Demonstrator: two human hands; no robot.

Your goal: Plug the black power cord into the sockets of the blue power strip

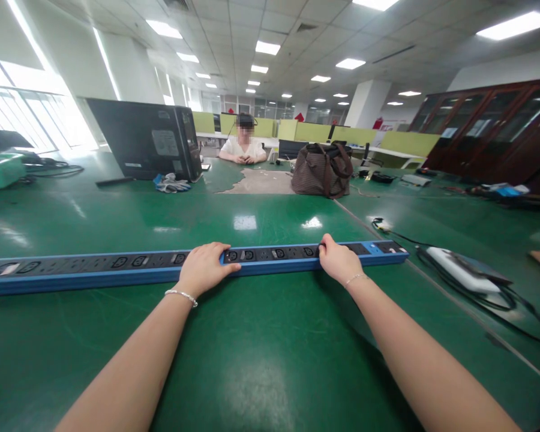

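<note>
A long blue power strip (270, 264) with a black socket face lies across the green table, running out of view at the left. My left hand (206, 265) is laid over it near the middle, fingers across the top and thumb along the near edge, gripping it. Farther right, my right hand (339, 260) is closed on the strip, its thumb and fingers bent at the socket face. The undersides of the fingers are hidden. Past my right hand, the strip's blue end section (378, 247) shows.
A white device with black cable (461, 270) lies to the right. Farther back on the table (252, 210) are a black computer case (148, 141), gloves (173, 183) and a brown bag (319, 171). Another person (243, 147) sits across, and a green basket (0, 171) stands at the left.
</note>
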